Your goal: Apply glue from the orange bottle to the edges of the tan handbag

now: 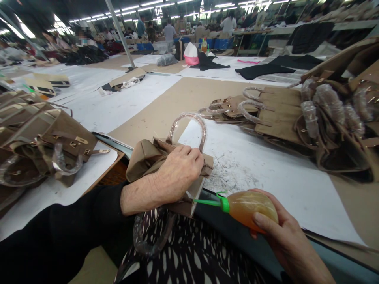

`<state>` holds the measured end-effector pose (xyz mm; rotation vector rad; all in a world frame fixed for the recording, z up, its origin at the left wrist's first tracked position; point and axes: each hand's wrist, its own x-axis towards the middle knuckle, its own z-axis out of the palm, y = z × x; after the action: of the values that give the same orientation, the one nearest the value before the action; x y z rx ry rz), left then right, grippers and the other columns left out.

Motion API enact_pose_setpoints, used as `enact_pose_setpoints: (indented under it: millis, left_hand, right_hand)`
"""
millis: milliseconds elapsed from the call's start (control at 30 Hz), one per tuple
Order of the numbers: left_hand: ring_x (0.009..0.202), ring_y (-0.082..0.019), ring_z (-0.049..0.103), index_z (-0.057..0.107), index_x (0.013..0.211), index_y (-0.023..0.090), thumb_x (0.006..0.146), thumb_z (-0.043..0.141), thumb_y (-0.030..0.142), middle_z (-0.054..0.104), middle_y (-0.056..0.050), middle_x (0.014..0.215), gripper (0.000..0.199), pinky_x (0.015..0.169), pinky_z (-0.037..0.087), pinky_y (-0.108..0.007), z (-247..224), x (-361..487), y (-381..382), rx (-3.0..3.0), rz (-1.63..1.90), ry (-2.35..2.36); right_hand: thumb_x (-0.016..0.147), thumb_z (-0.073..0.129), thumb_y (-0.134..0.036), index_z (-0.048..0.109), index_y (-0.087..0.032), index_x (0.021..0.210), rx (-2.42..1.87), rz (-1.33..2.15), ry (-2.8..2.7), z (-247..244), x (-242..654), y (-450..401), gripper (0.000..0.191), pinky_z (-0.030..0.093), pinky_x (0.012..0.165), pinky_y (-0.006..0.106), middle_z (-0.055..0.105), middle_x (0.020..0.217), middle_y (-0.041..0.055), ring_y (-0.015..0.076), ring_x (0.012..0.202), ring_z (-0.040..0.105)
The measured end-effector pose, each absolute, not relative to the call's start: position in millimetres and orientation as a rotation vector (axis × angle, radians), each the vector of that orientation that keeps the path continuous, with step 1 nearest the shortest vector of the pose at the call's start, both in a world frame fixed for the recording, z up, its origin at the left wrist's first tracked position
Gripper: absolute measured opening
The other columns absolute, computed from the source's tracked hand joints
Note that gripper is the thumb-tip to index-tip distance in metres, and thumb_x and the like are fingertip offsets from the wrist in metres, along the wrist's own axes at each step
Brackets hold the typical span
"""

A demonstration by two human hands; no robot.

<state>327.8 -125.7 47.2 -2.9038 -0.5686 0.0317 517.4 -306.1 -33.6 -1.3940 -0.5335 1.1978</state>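
Observation:
A brown handbag point(145, 157) lies over the table's front edge, partly on my lap. One plastic-wrapped handle point(204, 126) stands up behind it, and the other point(152, 244) hangs toward me. My left hand point(180, 167) is closed on the bag's upper part; its fingertips are hidden behind the knuckles. In my right hand point(275, 221) is a squeeze bottle point(251, 207) of amber liquid, held on its side. The bottle's thin green nozzle point(204, 201) points left, its tip at the bag's edge just below my left hand. Whether the tip touches the bag I cannot tell.
Several brown handbags point(74, 134) stand at the left on a board. More bags point(278, 106) with wrapped handles are heaped at the right. White paper point(266, 169) with dark smudges covers the table. Farther back lie black pieces point(266, 68); people work at distant tables.

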Motion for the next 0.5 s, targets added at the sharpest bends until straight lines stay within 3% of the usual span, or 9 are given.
enact_pose_setpoints:
  millis: [500]
  left_hand:
    - [0.096,-0.024,0.055,0.058,0.103,0.009,0.082,0.06,0.018,0.061,-0.014,0.106,0.023,0.085,0.046,-0.039,46.0,327.8,-125.3,-2.909,0.029,-0.565]
  right_hand:
    - [0.073,0.078,-0.046,0.057,-0.023,0.112,-1.478,1.178,-0.553,-24.2,511.8,-309.7,0.051,0.044,0.049,0.027,0.066,0.085,0.0047,0.0215,0.066,0.055]
